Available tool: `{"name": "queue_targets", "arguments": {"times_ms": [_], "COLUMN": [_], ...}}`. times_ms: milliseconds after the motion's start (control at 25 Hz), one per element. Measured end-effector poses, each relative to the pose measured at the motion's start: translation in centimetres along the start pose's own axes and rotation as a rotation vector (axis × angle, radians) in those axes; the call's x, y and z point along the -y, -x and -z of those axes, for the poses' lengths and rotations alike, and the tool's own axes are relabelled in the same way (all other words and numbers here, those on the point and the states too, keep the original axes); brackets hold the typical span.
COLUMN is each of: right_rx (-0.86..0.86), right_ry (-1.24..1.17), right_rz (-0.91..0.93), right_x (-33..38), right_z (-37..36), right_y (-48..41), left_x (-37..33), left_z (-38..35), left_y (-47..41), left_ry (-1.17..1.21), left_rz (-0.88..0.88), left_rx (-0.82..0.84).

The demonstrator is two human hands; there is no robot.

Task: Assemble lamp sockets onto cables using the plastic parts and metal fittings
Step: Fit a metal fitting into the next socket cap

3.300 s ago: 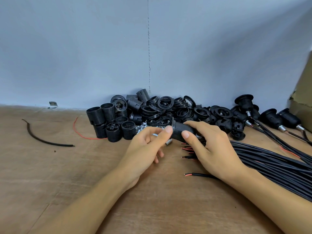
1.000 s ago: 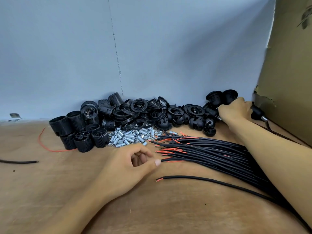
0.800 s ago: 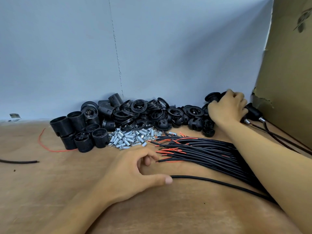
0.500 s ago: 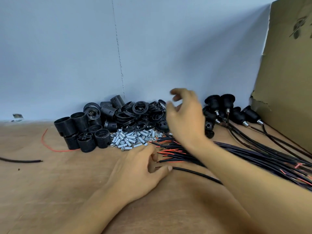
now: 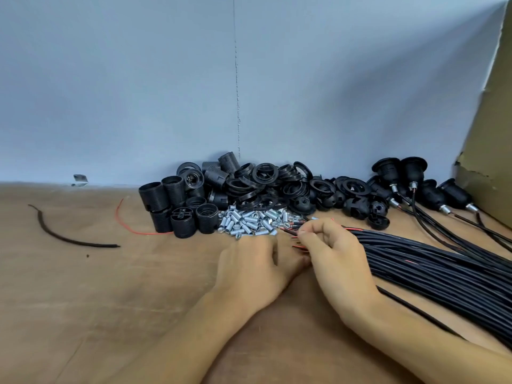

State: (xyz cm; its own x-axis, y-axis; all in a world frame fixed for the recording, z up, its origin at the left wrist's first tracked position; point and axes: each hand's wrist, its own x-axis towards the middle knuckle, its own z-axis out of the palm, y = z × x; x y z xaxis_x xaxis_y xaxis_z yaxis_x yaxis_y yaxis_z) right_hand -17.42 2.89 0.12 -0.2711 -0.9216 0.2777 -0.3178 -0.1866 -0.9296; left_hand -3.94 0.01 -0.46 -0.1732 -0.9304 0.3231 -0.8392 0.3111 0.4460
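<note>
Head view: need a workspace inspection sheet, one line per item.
Surface: wooden bench top, bare and scuffed.
Job's things: threaded socket bodies, rings and metal fittings heaped at the back; finished sockets at right, on their cables.
Clutter: black cable scrap and red wire offcut at left.
Hands: left hand rests on the bench, fingers hidden; right hand pinches a cable end.
Cables: cable bundle comes in from the right, ends stripped to red and black.
Surroundings: blue-grey wall behind; cardboard standing at right.
</note>
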Motion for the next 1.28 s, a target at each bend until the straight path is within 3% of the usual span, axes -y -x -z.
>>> {"name": "queue_targets", "arguments": {"times_ms": [280, 480, 800, 1040, 1280], "right_rx": [0.163, 0.143, 0.216, 0.365, 0.391], "right_ry": [0.04, 0.414, 0.704, 0.86, 0.87], "right_rz": [0.026, 0.167, 0.387, 0.54, 0.518], "right_x": [-0.8, -0.8, -0.2, -0.6, -0.7], "right_z": [3.4, 2.0, -2.3, -3.1, -3.1], "right_y": [-2.3, -2.7, -2.6, -3.0, -3.3], "left_x": [0.9, 1.2, 4.7, 5.6, 5.3], "left_z": [-0.4, 0.1, 1.1, 0.8, 0.9], "left_y": [0.2, 0.4, -1.3, -2.2, -2.1], "left_ry": [0.025, 0.074, 0.193, 0.125, 0.088], "left_rz": [-0.011, 0.007, 0.183, 0.145, 0.152], "left_rx": [-0.041, -0.048, -0.183, -0.216, -0.199]}}
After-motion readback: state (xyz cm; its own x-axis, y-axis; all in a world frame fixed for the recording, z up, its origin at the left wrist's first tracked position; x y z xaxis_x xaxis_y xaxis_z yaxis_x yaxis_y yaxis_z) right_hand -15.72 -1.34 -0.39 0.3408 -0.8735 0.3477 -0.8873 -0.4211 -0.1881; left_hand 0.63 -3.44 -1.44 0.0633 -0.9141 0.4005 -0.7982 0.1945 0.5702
